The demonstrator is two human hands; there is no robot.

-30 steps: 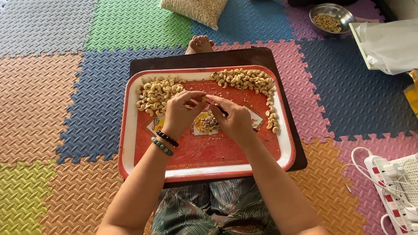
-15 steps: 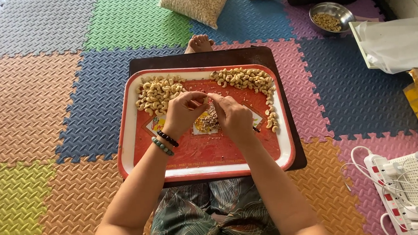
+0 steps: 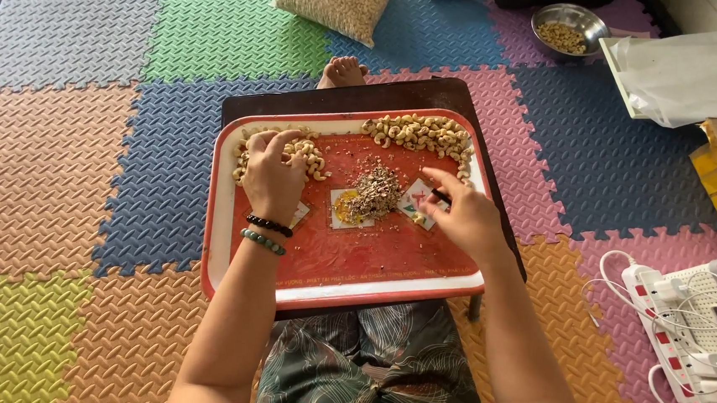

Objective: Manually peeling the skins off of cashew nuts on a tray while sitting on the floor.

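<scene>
A red tray (image 3: 346, 264) with a white rim rests on a small dark table over my lap. Pale cashew nuts lie in two heaps on it: one at the top left (image 3: 307, 152), one along the top right (image 3: 422, 133). A mound of brown husk flakes (image 3: 375, 187) sits in the middle. My left hand (image 3: 272, 174) lies on the left heap, fingers curled over the nuts; I cannot tell whether it holds any. My right hand (image 3: 462, 217) is right of the husk mound and pinches a small dark tool (image 3: 440, 196) between its fingers.
A filled pale sack (image 3: 337, 0) lies on the coloured foam mats ahead. A metal bowl of nuts (image 3: 568, 27) stands near another person's foot at the top right. White sheets, a cardboard box and a white power strip with cables (image 3: 686, 334) are at the right.
Both hands were together over the tray's middle. Now they have parted: the left has gone to the left nut heap, the right has drawn back to the right, uncovering the husk mound.
</scene>
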